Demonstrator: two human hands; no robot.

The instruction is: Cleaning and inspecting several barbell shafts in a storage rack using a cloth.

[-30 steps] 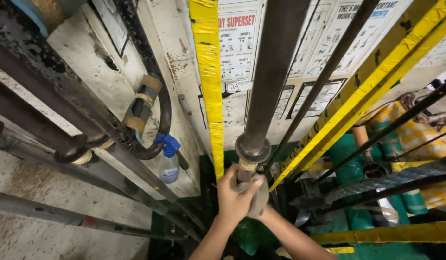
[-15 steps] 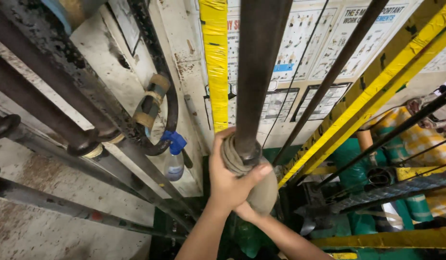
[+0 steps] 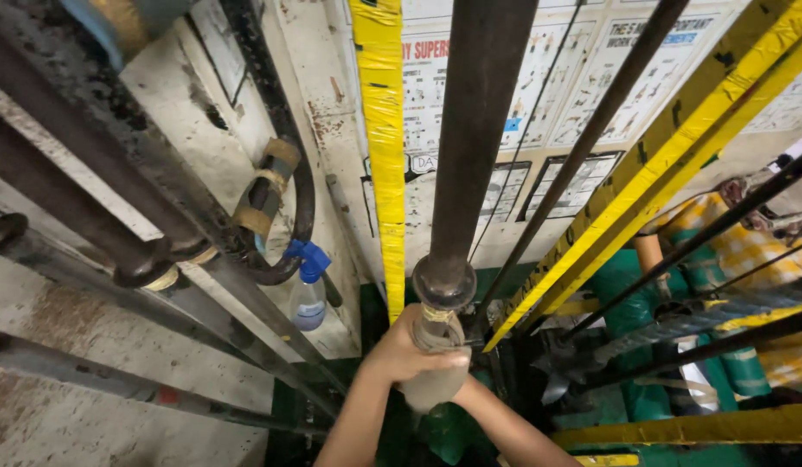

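Note:
A long dark steel pipe runs through the middle of the view and ends in a round coupling with pale tape wound under it. My left hand is wrapped around the paler pipe section just below that coupling. My right hand comes in from the lower right and holds the same section from behind; the pipe hides most of its fingers.
More dark pipes lean at the left against a stained wall. A spray bottle with a blue head hangs near a black hose. Yellow beams cross the posters. A person in a yellow checked shirt is at the right.
My left hand rose to cover the coupling half a second ago and now sits just below it again. The view has shifted slightly.

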